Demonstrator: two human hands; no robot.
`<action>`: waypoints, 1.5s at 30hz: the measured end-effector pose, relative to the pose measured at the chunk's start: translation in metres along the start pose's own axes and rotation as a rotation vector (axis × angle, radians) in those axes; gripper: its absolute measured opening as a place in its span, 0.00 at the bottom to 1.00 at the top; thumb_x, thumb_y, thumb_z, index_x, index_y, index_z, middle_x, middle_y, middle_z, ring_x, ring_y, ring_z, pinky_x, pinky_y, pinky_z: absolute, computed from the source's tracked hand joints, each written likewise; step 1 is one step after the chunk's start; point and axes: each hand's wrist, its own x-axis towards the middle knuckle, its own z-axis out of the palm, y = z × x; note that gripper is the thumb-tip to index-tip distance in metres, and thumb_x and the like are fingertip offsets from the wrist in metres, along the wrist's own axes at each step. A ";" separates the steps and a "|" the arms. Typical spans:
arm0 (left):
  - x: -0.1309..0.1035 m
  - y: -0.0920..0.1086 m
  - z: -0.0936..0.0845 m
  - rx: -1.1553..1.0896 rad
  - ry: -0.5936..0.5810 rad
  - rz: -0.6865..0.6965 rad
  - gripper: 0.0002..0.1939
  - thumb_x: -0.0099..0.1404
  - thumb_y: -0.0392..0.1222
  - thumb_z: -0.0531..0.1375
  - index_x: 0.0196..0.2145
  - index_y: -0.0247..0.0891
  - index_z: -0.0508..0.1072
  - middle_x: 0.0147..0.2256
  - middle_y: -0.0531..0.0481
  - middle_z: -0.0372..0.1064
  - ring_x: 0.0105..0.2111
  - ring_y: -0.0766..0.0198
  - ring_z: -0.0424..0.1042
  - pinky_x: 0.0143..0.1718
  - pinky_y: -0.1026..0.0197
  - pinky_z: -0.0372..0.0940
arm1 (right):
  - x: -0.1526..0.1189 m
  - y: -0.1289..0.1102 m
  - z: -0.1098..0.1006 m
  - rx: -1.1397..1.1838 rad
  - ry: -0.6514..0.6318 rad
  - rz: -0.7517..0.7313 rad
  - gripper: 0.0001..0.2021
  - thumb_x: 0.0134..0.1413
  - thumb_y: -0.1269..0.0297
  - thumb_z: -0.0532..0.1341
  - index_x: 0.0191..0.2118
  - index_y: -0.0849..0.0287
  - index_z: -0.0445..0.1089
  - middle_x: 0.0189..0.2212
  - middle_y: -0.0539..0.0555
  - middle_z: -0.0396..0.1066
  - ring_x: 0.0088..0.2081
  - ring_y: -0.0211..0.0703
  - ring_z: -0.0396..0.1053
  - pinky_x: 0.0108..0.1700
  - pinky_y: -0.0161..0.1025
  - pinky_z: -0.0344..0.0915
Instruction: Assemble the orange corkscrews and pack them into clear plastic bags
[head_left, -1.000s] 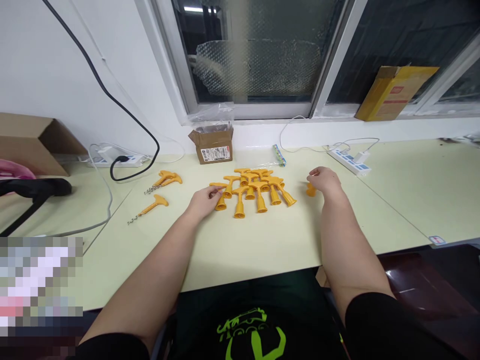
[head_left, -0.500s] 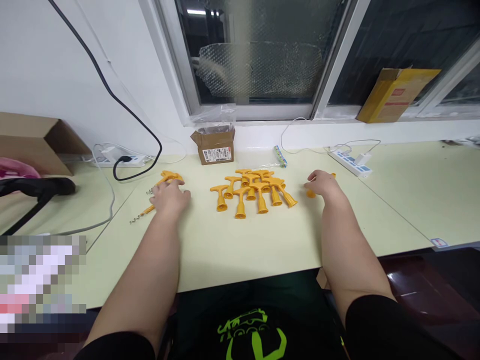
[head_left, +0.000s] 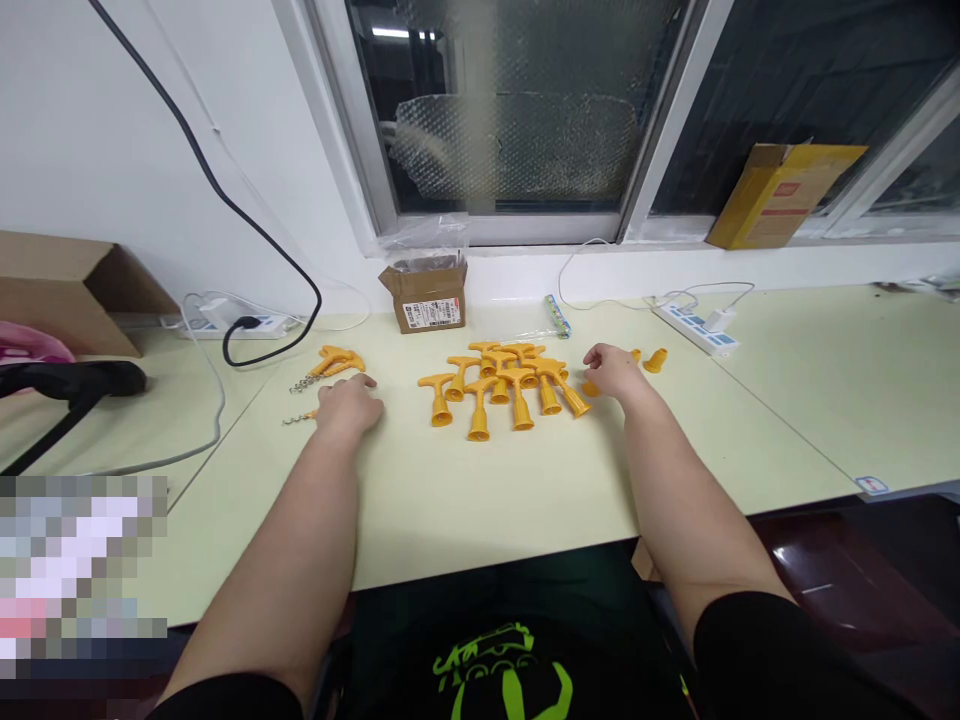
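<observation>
My left hand (head_left: 349, 404) is curled around a yellow corkscrew whose metal spiral (head_left: 298, 418) points out to the left. Just behind it lie a couple of loose yellow T-handles (head_left: 341, 360) with bare spirals. On the right, my right hand (head_left: 613, 374) has its fingers closed on a yellow bell-shaped sleeve (head_left: 591, 389), partly hidden below them. More yellow sleeves lie beyond that wrist, one of them (head_left: 655, 360) in plain sight. Between the hands sits a group of several assembled yellow corkscrews (head_left: 521, 400), handles away from me.
A small open cardboard box (head_left: 430, 300) and a clear plastic bag (head_left: 514, 318) stand behind the group. Power strips (head_left: 697, 328) with cables lie along the wall. A black arm-like object (head_left: 90, 378) juts in at the left, and a yellow carton (head_left: 780, 197) leans by the window.
My right hand has moved left toward the group, with the sleeve in its fingers. My left hand has drawn the corkscrew slightly right, away from the loose handles.
</observation>
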 end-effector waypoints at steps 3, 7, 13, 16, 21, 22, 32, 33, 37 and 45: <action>-0.008 0.015 0.008 -0.043 -0.010 0.197 0.23 0.52 0.35 0.61 0.47 0.42 0.76 0.46 0.37 0.73 0.52 0.38 0.70 0.57 0.41 0.65 | -0.002 -0.005 0.005 0.029 0.008 -0.048 0.13 0.43 0.75 0.63 0.37 0.55 0.70 0.38 0.51 0.75 0.40 0.42 0.71 0.44 0.40 0.67; -0.019 0.033 0.013 -0.101 0.022 0.304 0.20 0.57 0.36 0.60 0.48 0.43 0.77 0.50 0.36 0.68 0.55 0.40 0.68 0.59 0.43 0.64 | -0.001 -0.004 0.008 0.034 -0.026 -0.033 0.15 0.43 0.74 0.64 0.41 0.55 0.71 0.43 0.52 0.75 0.37 0.40 0.73 0.43 0.39 0.68; -0.017 0.029 0.011 -0.031 0.017 0.106 0.25 0.58 0.50 0.64 0.53 0.47 0.77 0.55 0.32 0.66 0.61 0.29 0.60 0.56 0.29 0.62 | 0.004 0.004 0.016 0.061 -0.186 0.072 0.19 0.44 0.72 0.67 0.45 0.55 0.71 0.32 0.49 0.77 0.28 0.40 0.75 0.38 0.38 0.69; -0.011 0.021 0.010 -0.032 -0.015 0.115 0.21 0.61 0.47 0.62 0.52 0.45 0.78 0.54 0.32 0.69 0.59 0.30 0.63 0.56 0.32 0.63 | 0.005 0.005 0.017 0.039 -0.170 0.095 0.15 0.43 0.70 0.67 0.40 0.56 0.73 0.29 0.49 0.76 0.29 0.41 0.75 0.39 0.38 0.68; -0.012 0.020 0.005 -0.096 0.077 0.208 0.16 0.64 0.39 0.58 0.48 0.40 0.78 0.48 0.33 0.71 0.54 0.36 0.68 0.59 0.38 0.63 | 0.003 0.002 0.014 0.011 -0.014 -0.008 0.09 0.44 0.67 0.67 0.36 0.57 0.74 0.32 0.51 0.76 0.34 0.43 0.72 0.40 0.39 0.67; -0.014 0.022 0.003 -0.142 0.128 0.255 0.16 0.65 0.39 0.57 0.49 0.40 0.78 0.47 0.34 0.70 0.55 0.38 0.68 0.60 0.39 0.63 | 0.003 0.001 0.014 0.024 0.018 -0.042 0.10 0.45 0.67 0.66 0.37 0.57 0.75 0.33 0.51 0.76 0.35 0.44 0.71 0.41 0.40 0.67; -0.049 0.071 0.008 -1.154 0.099 0.622 0.17 0.58 0.37 0.59 0.45 0.44 0.62 0.45 0.48 0.66 0.51 0.56 0.72 0.50 0.50 0.75 | -0.013 -0.027 0.034 0.354 0.110 -0.550 0.22 0.51 0.65 0.63 0.54 0.55 0.74 0.45 0.56 0.70 0.46 0.49 0.72 0.51 0.46 0.71; -0.052 0.075 0.009 -1.251 0.055 0.590 0.17 0.57 0.37 0.58 0.45 0.44 0.61 0.43 0.49 0.66 0.51 0.56 0.72 0.49 0.50 0.75 | -0.016 -0.031 0.037 0.400 0.065 -0.603 0.23 0.51 0.65 0.64 0.55 0.55 0.72 0.45 0.56 0.70 0.46 0.49 0.72 0.50 0.45 0.71; -0.056 0.081 0.009 -1.457 -0.141 0.487 0.18 0.54 0.36 0.55 0.44 0.45 0.60 0.41 0.51 0.65 0.47 0.56 0.75 0.44 0.51 0.76 | -0.032 -0.047 0.045 0.503 -0.041 -0.666 0.21 0.51 0.62 0.67 0.51 0.53 0.66 0.44 0.53 0.73 0.43 0.47 0.71 0.47 0.43 0.69; -0.058 0.086 0.015 -1.431 -0.210 0.426 0.18 0.55 0.37 0.54 0.44 0.45 0.60 0.41 0.50 0.67 0.45 0.57 0.77 0.43 0.53 0.75 | -0.047 -0.060 0.044 0.581 -0.090 -0.719 0.13 0.52 0.63 0.65 0.43 0.53 0.68 0.41 0.51 0.74 0.38 0.44 0.70 0.43 0.41 0.66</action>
